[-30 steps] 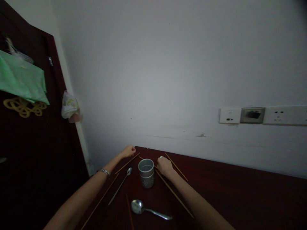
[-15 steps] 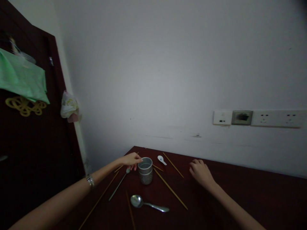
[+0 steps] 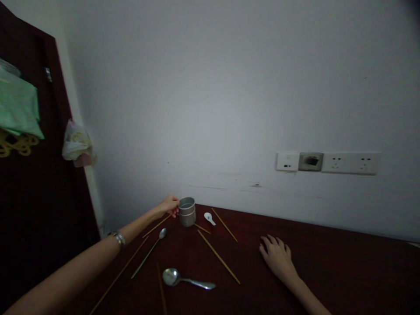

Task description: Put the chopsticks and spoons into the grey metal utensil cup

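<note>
My left hand point(image 3: 169, 205) is closed on the left side of a grey metal cup point(image 3: 187, 215); its fingers partly hide that side. The cup is upright near the table's far edge; I cannot tell if its base touches the table. My right hand point(image 3: 278, 258) lies palm down on the dark red table point(image 3: 328, 267), fingers spread, holding nothing. Beside the cup is a small white spoon point(image 3: 209, 218). Nearer me lie a long-handled spoon point(image 3: 149, 253), a large metal spoon point(image 3: 187, 280) and several chopsticks, one chopstick point(image 3: 218, 257) right of the cup.
A pale wall point(image 3: 213, 109) rises behind the table, with a row of sockets point(image 3: 328, 162) at the right. Left stands a dark door point(image 3: 29, 210) with a green cloth point(image 3: 19, 105) hanging on it. A plastic bag point(image 3: 76, 142) hangs by the door frame.
My left hand has closed on the cup, and the cup has moved away from me toward the far edge. My right hand's fingers have spread out. The view has turned slightly right.
</note>
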The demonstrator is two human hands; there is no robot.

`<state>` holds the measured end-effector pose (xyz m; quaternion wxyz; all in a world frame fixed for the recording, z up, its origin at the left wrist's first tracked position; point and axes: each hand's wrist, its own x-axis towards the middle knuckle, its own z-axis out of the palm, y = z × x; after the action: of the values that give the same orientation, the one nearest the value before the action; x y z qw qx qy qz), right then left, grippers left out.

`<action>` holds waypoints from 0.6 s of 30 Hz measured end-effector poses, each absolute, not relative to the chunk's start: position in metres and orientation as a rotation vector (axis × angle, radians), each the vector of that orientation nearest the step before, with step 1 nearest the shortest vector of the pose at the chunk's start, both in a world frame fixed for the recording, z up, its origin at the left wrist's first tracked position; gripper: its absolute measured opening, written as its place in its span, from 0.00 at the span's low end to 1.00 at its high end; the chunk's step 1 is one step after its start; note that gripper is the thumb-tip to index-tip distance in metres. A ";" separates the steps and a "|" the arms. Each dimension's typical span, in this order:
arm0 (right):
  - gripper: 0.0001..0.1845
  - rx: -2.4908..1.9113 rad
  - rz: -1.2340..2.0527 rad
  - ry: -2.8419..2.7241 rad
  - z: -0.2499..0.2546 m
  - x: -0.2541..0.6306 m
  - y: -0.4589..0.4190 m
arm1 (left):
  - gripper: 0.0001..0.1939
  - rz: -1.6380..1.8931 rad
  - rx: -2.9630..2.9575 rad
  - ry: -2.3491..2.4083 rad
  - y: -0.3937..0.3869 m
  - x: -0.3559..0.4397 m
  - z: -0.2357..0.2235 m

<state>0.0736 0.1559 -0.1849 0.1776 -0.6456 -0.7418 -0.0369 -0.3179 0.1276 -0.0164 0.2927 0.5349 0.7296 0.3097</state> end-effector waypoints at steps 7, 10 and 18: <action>0.22 -1.798 -0.073 -2.096 -0.176 0.075 0.154 | 0.07 1.078 1.192 2.092 0.190 -0.307 -0.038; 0.22 -1.802 -0.063 -2.093 -0.172 0.075 0.152 | 0.06 1.108 1.130 2.121 0.209 -0.305 -0.052; 0.21 -1.793 -0.056 -2.083 -0.168 0.074 0.151 | 0.08 1.161 1.080 2.101 0.234 -0.313 -0.074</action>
<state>0.0744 0.1514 -0.1683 0.1950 -0.6397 -0.7432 -0.0200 -0.3133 0.2342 -0.0736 0.2521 0.3972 0.7724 0.4268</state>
